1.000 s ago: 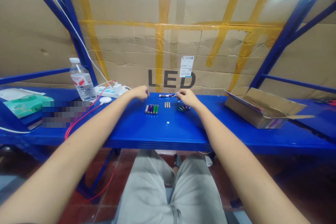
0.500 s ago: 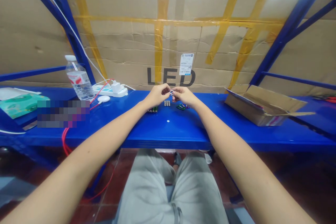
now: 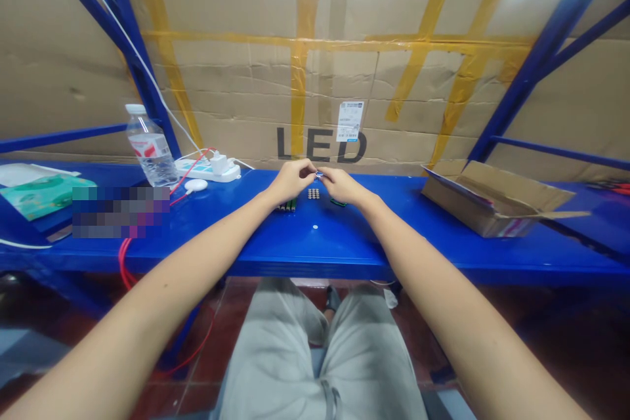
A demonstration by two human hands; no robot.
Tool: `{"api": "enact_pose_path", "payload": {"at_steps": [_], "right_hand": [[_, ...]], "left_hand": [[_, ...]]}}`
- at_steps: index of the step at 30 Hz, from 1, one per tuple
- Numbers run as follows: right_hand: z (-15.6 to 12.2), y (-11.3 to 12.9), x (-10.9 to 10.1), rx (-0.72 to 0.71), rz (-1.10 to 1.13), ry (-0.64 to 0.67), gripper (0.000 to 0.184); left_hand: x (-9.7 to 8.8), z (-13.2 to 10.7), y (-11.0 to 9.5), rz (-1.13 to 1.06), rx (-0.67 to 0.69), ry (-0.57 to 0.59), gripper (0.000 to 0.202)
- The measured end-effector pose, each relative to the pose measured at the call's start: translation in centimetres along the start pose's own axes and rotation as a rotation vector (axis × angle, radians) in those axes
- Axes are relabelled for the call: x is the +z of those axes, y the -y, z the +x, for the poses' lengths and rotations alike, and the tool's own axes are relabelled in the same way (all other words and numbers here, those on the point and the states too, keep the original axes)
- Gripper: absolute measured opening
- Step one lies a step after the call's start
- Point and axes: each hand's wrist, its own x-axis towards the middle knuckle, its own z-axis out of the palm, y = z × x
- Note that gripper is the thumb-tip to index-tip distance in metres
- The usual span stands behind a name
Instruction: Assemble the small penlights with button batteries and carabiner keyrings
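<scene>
My left hand and my right hand meet above the blue shelf, fingertips pinched together on a small keychain flashlight with a metal ring. Just below them lies a cluster of small button batteries. A row of small coloured flashlight tubes peeks out under my left hand. Coloured keychain clips lie partly hidden under my right hand. A single small white disc rests nearer me on the shelf.
An open cardboard box sits at the right. At the left stand a water bottle, a white power strip with a red cable, and a green packet. A taped cardboard wall marked LED backs the shelf.
A second ago my hands were apart, the right one at the flashlight lying on the shelf. They have since come together, lifting the small flashlight between the fingertips.
</scene>
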Motion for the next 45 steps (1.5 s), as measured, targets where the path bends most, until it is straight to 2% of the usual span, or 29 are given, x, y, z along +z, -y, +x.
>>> {"api": "enact_pose_path", "payload": {"at_steps": [14, 22, 26, 30, 33, 37, 41, 45], "right_hand": [[0.2, -0.4, 0.7, 0.075, -0.024, 0.013, 0.026], [0.1, -0.5, 1.0, 0.134, 0.004, -0.028, 0.029], [0.2, -0.8, 0.3, 0.272, 0.012, -0.138, 0.032], [0.2, -2.3, -1.0, 0.431, 0.045, -0.267, 0.032], [0.1, -3.6, -1.7, 0.539, 0.016, -0.350, 0.030], [-0.2, -4.5, -2.1, 0.642, -0.038, -0.373, 0.032], [-0.4, -4.5, -2.1, 0.679, -0.079, -0.311, 0.032], [-0.4, -4.3, -2.3, 0.723, -0.087, -0.240, 0.032]], "left_hand": [[0.4, -0.5, -1.0, 0.086, 0.034, 0.039, 0.007], [0.9, -0.5, -1.4, 0.057, -0.023, 0.044, 0.011], [-1.1, -0.1, -0.2, 0.073, -0.054, 0.013, 0.011], [-4.9, -0.2, 3.2, 0.161, -0.241, -0.088, 0.010], [-6.9, -0.9, 5.8, 0.108, -0.406, -0.004, 0.013], [-7.4, -1.4, 7.4, 0.123, -0.511, 0.148, 0.012], [-7.3, -1.4, 7.4, 0.249, -0.499, 0.200, 0.013], [-7.5, -1.4, 7.1, 0.253, -0.525, 0.289, 0.013]]}}
